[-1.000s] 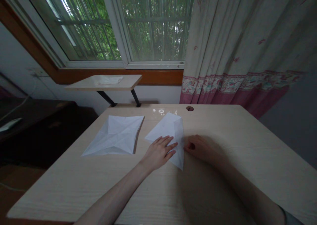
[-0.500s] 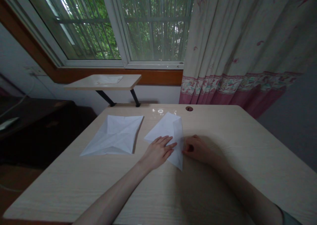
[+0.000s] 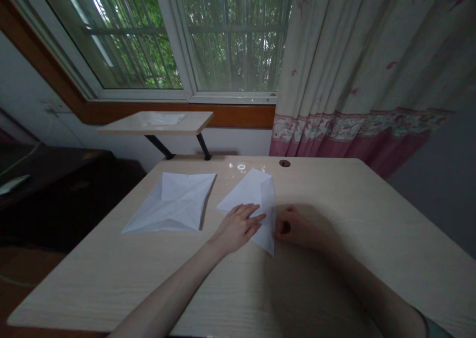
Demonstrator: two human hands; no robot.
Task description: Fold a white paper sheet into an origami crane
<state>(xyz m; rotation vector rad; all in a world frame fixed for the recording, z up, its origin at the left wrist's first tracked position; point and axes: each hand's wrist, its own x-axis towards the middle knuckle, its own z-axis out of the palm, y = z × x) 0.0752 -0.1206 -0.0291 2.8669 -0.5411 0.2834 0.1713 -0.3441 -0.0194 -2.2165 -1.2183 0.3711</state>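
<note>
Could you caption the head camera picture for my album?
Left hand on a folded paper, right hand at its edge, creased sheet to the left.

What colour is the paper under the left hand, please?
The paper is white, clearest in head view.

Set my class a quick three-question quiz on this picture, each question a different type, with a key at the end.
1. True or false: the left hand rests on the folded paper.

2. Which thing lies on the table, left of the folded paper?
A) a pair of scissors
B) a creased white sheet
C) a glass cup

3. Fill in the blank: as the camera sees it, the right hand is at the folded paper's ____ edge.

Key: 1. True; 2. B; 3. right
</note>
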